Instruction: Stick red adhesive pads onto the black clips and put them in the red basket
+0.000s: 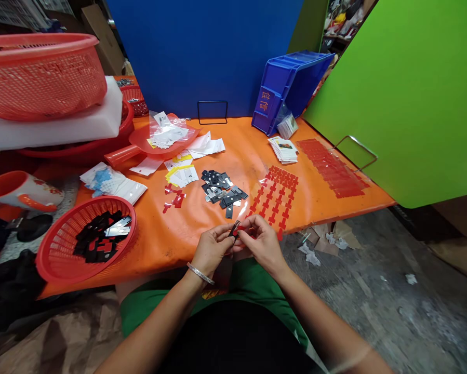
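Between my fingers, just above the table's front edge, is a small dark metal plate (234, 227). My left hand (211, 249) pinches it from the left. My right hand (262, 244) closes on a small red sticker (240, 228) against the plate; whether it is stuck down is hidden by the fingers. Beyond my hands lies a loose pile of black and silver metal plates (221, 189). Rows of red cross-shaped stickers (274, 195) on a clear sheet lie right of the pile. A few loose red stickers (174, 198) lie to its left.
A red basket (48, 259) with black plates stands at the left, near a mug (23, 191). Behind are a red scoop (139, 139) with papers, a blue bin (268, 98) and a card stack (283, 150). A red sheet (330, 169) lies right. Blue and green boards border the table.
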Available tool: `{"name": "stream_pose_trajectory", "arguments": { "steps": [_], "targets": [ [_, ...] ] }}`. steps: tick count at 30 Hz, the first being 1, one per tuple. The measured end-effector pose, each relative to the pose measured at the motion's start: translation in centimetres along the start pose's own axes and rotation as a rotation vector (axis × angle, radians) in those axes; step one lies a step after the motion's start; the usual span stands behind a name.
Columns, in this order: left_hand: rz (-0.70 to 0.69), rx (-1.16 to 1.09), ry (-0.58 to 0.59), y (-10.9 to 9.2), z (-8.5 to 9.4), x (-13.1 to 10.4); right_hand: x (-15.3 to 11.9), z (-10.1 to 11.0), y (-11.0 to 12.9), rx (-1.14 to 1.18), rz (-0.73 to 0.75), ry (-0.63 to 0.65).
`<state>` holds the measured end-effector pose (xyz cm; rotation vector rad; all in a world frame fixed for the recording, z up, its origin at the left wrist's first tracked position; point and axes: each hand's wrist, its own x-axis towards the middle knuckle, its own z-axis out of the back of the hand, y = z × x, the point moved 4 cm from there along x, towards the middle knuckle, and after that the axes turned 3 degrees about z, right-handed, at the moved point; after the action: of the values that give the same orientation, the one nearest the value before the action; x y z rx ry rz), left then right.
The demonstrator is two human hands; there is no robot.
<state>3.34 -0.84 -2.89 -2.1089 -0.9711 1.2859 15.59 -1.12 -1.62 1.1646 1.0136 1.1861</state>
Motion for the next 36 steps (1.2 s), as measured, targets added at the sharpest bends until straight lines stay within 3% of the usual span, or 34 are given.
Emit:
{"name": "stream_pose_trajectory", "arguments": {
  "steps": [14,19,25,28,31,36],
  "targets": [
    [-0.012,-0.023,0.002,-0.2,-0.1,0.0,-0.2,0.0,-0.3,-0.055,0.036,-0.005],
    [-0.063,-0.003,-0.06,0.1,0.1,0.3,-0.5,0.0,-0.4,-0.102,0.049,-0.012],
    [-0.194,0.044,-0.094,0.1,0.4,0.5,-1.2,0.0,0.9,-0.307,0.272,-0.041],
    [-0.216,0.051,-0.09,-0.1,0.3,0.4,-1.3,0.2,1.7,-0.372,0.367,-0.114],
    [-0.218,0.057,-0.079,-0.3,-0.1,0.1,-0.8,0.6,1.9,-0.355,0.316,-0.155],
    [-0.201,0.058,-0.067,-0.2,-0.3,0.0,0.1,0.8,1.9,-0.302,0.224,-0.106]
  ]
}}
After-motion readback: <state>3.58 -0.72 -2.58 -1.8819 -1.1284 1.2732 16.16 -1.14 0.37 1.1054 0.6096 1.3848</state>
